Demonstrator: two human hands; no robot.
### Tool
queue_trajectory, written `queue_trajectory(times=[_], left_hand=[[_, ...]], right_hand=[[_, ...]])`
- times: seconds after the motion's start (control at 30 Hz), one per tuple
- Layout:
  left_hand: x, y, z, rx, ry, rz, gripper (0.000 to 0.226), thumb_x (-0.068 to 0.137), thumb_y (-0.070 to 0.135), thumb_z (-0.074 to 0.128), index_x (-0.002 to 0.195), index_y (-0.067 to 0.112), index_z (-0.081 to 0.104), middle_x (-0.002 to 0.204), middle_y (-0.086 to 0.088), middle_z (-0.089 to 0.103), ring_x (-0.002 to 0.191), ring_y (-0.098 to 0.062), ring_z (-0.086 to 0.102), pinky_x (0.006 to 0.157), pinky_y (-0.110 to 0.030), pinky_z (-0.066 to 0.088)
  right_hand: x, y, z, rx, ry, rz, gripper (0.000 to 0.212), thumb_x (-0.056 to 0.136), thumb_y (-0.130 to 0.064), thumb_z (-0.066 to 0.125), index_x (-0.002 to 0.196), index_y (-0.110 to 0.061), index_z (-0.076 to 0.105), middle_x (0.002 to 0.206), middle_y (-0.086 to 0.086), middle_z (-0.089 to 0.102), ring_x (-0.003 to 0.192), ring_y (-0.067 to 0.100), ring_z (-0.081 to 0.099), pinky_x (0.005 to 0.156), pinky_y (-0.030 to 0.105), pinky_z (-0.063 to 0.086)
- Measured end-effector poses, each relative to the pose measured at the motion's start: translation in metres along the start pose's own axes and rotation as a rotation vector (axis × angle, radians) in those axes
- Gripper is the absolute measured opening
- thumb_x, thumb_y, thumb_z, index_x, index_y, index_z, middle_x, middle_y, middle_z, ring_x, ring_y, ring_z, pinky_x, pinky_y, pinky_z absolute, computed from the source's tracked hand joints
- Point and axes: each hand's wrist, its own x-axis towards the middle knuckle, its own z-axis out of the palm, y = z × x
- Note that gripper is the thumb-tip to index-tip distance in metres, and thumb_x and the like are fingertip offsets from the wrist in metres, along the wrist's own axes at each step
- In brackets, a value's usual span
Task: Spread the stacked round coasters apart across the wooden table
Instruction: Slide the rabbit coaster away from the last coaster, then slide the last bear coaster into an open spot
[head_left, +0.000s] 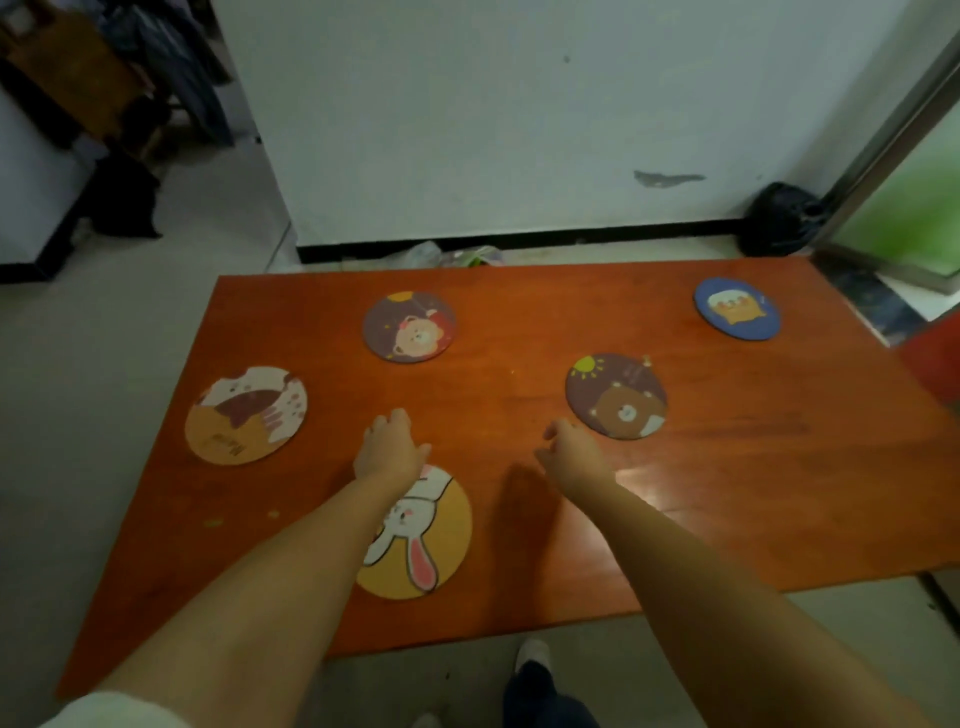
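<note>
Several round coasters lie flat and apart on the orange-brown wooden table (727, 493). A yellow rabbit coaster (436, 540) is nearest me, partly hidden under my left forearm. A tan cat coaster (247, 415) lies at the left, a brown bear coaster (409, 326) at the back middle, a dark bear-and-sun coaster (616, 396) right of centre, and a blue coaster (736, 308) at the far right. My left hand (390, 448) hovers beyond the rabbit coaster, fingers curled downward, holding nothing. My right hand (571, 449) hangs just left of the bear-and-sun coaster, fingers curled, empty.
A white wall with a black skirting runs behind the table. A black bag (779, 218) and plastic litter (441, 254) lie on the floor beyond the far edge. My shoe (532, 657) shows below the near edge. Dark furniture stands at the far left.
</note>
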Motion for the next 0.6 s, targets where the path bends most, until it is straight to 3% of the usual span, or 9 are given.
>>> queue_trajectory(times=[0.17, 0.3, 0.4, 0.6], left_hand=[[0.03, 0.084, 0.023, -0.091, -0.026, 0.065, 0.03, 0.089, 0.033, 0.059, 0.112, 0.014, 0.052, 0.119, -0.01, 0.056, 0.107, -0.03, 0.056, 0.088, -0.041, 0.05], [0.052, 0.147, 0.063, -0.134, -0.073, 0.001, 0.024, 0.088, 0.029, 0.059, 0.108, 0.015, 0.061, 0.116, -0.008, 0.065, 0.106, -0.028, 0.061, 0.088, -0.035, 0.051], [0.062, 0.183, 0.095, -0.154, -0.078, -0.068, 0.026, 0.089, 0.025, 0.058, 0.111, 0.011, 0.063, 0.121, -0.012, 0.066, 0.112, -0.03, 0.06, 0.09, -0.034, 0.049], [0.076, 0.229, 0.126, -0.137, -0.03, -0.279, 0.046, 0.09, 0.032, 0.059, 0.127, 0.007, 0.052, 0.134, -0.017, 0.052, 0.125, -0.036, 0.05, 0.097, -0.044, 0.048]], right_hand=[[0.048, 0.055, -0.064, -0.03, 0.086, 0.057, 0.016, 0.091, -0.02, 0.056, 0.102, -0.009, 0.06, 0.102, 0.025, 0.06, 0.098, 0.042, 0.055, 0.095, 0.04, 0.047], [0.092, 0.106, -0.1, 0.008, 0.052, 0.137, 0.033, 0.093, -0.018, 0.057, 0.121, -0.001, 0.054, 0.126, 0.021, 0.056, 0.112, 0.038, 0.055, 0.083, 0.038, 0.044], [0.119, 0.139, -0.115, 0.038, 0.012, 0.159, 0.038, 0.093, -0.023, 0.059, 0.124, -0.001, 0.052, 0.126, 0.021, 0.057, 0.111, 0.038, 0.056, 0.085, 0.041, 0.046], [0.155, 0.166, -0.118, 0.029, -0.112, 0.085, 0.041, 0.095, -0.023, 0.056, 0.13, -0.003, 0.047, 0.125, 0.024, 0.057, 0.109, 0.039, 0.058, 0.085, 0.043, 0.047]])
